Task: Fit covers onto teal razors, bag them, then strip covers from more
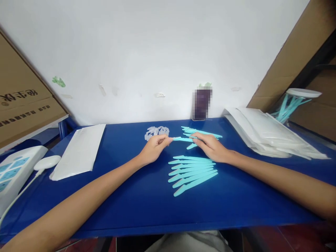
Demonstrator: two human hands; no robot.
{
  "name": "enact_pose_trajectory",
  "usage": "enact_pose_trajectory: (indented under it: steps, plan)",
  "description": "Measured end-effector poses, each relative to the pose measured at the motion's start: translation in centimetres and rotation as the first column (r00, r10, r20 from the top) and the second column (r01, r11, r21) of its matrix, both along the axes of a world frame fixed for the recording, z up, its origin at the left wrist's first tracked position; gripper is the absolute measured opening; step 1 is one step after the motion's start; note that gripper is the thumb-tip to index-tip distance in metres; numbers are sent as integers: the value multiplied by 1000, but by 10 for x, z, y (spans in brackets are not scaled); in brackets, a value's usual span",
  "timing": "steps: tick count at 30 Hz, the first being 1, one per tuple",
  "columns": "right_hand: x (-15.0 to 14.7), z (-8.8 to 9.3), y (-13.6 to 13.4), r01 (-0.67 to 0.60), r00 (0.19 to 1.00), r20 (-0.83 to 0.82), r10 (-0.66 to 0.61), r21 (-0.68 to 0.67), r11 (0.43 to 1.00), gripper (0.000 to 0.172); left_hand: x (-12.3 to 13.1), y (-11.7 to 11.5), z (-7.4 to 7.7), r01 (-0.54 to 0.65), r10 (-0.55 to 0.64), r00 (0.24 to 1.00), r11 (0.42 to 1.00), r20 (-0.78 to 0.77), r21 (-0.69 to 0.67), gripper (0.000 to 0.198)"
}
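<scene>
A turquoise eyebrow razor [183,139] is held level between my two hands, above the table. My right hand [211,147] grips its handle end. The fingertips of my left hand [156,148] are pinched at its blade end; whether they also hold a small clear cap cannot be made out. Just behind my left hand lies a pile of small translucent blade caps [153,132]. More turquoise razors [203,131] lie in a loose heap behind my right hand, partly covered by it. Nearer to me, several razors [194,171] are fanned out in a row, blade ends to the left.
On the blue table [126,206], a white packet [80,150] and a power strip [21,171] with a white plug lie left. White plastic bags [262,129] and a jar of razors [291,105] stand right. A phone [201,104] leans on the wall. Cardboard boxes flank both sides.
</scene>
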State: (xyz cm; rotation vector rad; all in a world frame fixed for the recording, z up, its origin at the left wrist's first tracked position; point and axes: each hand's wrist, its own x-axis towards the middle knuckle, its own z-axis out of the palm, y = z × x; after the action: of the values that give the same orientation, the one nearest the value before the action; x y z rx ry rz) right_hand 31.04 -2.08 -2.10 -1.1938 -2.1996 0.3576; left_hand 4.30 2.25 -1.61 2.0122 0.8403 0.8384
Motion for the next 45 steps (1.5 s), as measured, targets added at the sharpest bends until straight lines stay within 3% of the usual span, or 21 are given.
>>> enact_pose_trajectory:
  steps: [6, 12, 15, 20, 24, 26, 31, 34, 40, 45]
  plan:
    - [0, -4, -1, 17, 1000, -11, -17, 63, 998, 35, 13, 0, 9, 43, -29, 994, 990, -104, 137, 45]
    - [-2, -5, 1, 113, 992, 43, -116, 72, 991, 35, 4, 2, 3, 119, 18, 936, 925, -352, 361, 46]
    - [-3, -5, 1, 187, 981, 40, -192, 113, 976, 34, -1, 5, 1, 66, 25, 965, 941, -261, 331, 44]
    - [2, -6, 5, 314, 949, -24, -315, 183, 932, 33, -9, 8, 0, -187, 184, 982, 968, 31, 170, 43]
    - [16, -3, 15, 378, 926, -93, -367, 296, 878, 30, -4, 9, 1, -170, 178, 983, 974, -44, 149, 44]
    - [25, 0, 19, 349, 937, -102, -335, 356, 867, 28, 0, 10, 2, -116, 144, 979, 976, -144, 183, 44]
    - [28, 3, 18, 47, 984, 137, -112, 408, 912, 27, 5, 10, 1, -92, 178, 935, 957, -306, 276, 43]
    - [19, 4, 13, 3, 976, 201, -87, 383, 924, 29, 5, 9, -1, -111, 210, 918, 951, -336, 289, 43]
    - [7, 1, 6, 35, 956, 257, -142, 382, 924, 30, -2, 7, -4, -198, 265, 956, 901, -128, 385, 24]
    - [4, 0, 3, -14, 960, 266, -87, 356, 934, 34, -7, 5, -7, -82, 131, 991, 783, -34, 616, 29]
